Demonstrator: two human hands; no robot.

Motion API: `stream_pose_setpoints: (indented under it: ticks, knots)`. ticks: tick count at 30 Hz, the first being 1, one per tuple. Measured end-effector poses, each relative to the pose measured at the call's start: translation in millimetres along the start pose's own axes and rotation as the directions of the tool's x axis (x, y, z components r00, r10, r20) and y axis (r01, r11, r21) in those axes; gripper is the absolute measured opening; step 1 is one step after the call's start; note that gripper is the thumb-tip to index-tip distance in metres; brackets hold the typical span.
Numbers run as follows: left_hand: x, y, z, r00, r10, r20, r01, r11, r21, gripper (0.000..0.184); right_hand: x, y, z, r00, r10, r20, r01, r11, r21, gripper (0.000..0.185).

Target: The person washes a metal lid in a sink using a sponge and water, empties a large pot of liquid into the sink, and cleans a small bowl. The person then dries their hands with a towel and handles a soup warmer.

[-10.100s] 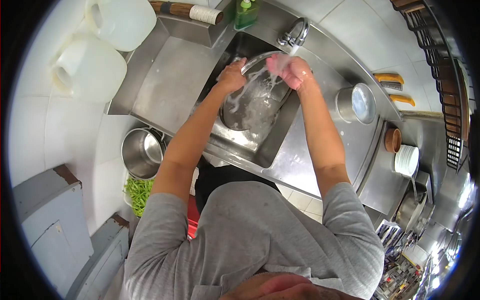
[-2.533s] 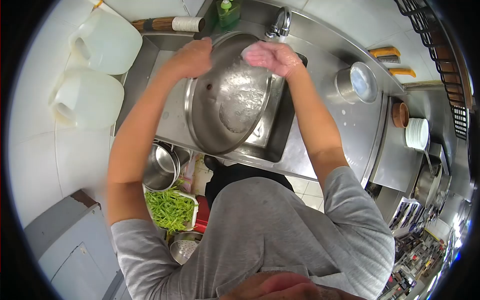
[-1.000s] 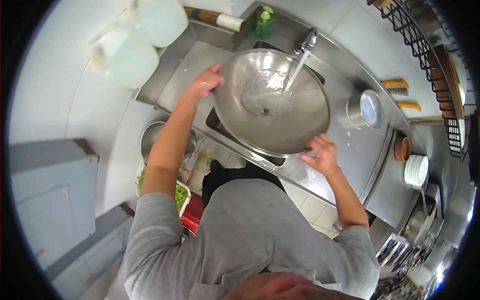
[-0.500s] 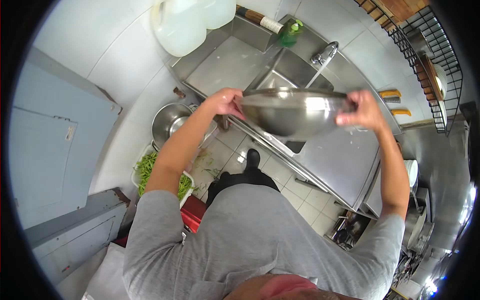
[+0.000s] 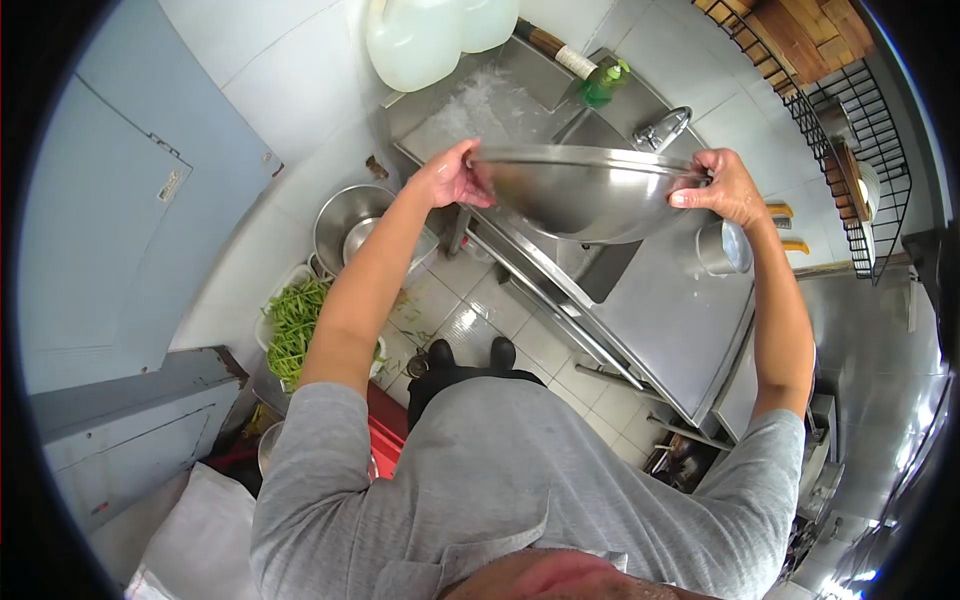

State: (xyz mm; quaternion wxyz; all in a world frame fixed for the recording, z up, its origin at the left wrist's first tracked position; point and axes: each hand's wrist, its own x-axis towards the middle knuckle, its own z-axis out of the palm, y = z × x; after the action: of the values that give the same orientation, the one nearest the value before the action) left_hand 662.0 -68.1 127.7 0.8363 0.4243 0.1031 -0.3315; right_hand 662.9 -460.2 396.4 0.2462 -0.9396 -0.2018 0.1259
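A large stainless steel mixing bowl hangs in the air over the sink, side-on to me, so its inside is hidden. My left hand grips the rim at the left end. At the right end my right hand has its fingers over the rim and its thumb along the outer side. Behind the bowl, the sink basin is partly covered. The tap stands beyond the rim; any stream below it is hidden. Foamy water lies on the left drainboard.
A small metal pot stands on the right counter. Green soap bottle and large plastic jug line the back. Down left are a tub of green vegetables and a steel pot. A wire rack juts out upper right.
The bowl has risen slightly in view, still between both hands. White, splashed water now shows on the left drainboard. The small pot has come into view, and my feet stand side by side.
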Motion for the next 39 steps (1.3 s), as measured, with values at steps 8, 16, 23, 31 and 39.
stream_pose_setpoints:
  ticks: [8,16,23,31,39]
  knots:
    - [-7.6,-75.4,95.9,0.968,0.239,-0.078,-0.213,0.945,0.246,0.076,-77.4,89.1,39.8,0.896,0.414,-0.163,-0.154,0.632,0.760,0.057]
    - [1.5,-90.1,203.9,0.826,0.515,-0.229,-0.207,0.655,0.726,0.047,-114.0,149.8,80.5,0.893,0.449,-0.042,0.011,0.073,0.997,0.064]
    - [-38.7,-91.8,265.5,0.653,0.743,-0.149,-0.204,0.361,0.910,0.028,-122.0,187.2,95.0,0.989,0.142,0.030,-0.020,-0.066,0.998,0.060]
    - [-154.4,-105.5,291.5,0.579,0.761,-0.291,0.040,0.330,0.943,0.019,-118.2,147.0,139.2,0.944,-0.045,0.326,-0.327,-0.220,0.919,0.059]
    - [-335.4,-140.7,242.7,0.514,0.647,-0.564,0.363,0.431,0.826,0.017,-121.5,55.5,232.6,0.554,-0.470,0.687,-0.667,0.243,0.704,0.068]
